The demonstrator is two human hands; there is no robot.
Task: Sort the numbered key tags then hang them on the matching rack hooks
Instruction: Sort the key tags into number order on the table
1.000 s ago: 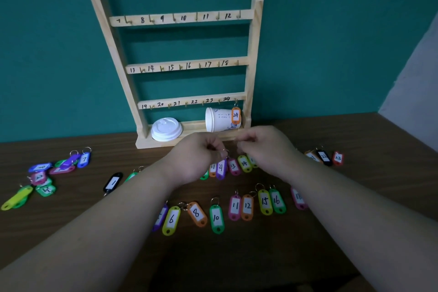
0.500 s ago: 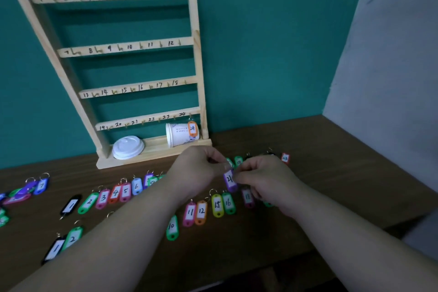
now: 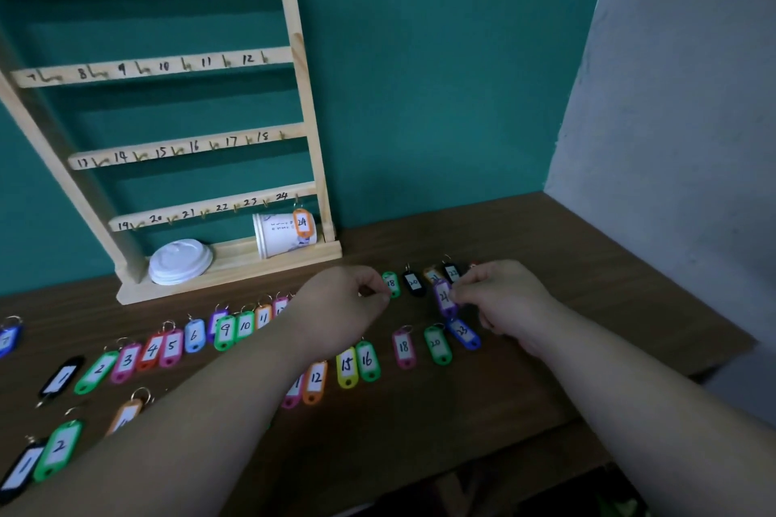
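**Purple tag 21 pinched in the right hand over the far row of sorted tags**

The purple tag [image 3: 444, 298] is held at its edge by the right hand [image 3: 506, 298], fingers closed narrowly on it, just above the desk [image 3: 588, 264] near the black tag 20 [image 3: 414, 283] and the blue tag 23 [image 3: 463, 332]. The left hand [image 3: 348, 306] is curled with fingertips pinched together beside the green tag 18 [image 3: 391, 284]; whether anything is held there cannot be told. The tag is judged light, stiff plastic with a smooth, somewhat slippery face. It is probably best taken by its long edges, so that the metal ring is left free for hook 21 on the wooden rack [image 3: 313, 147], where only the orange tag 24 [image 3: 302, 222] is hung.
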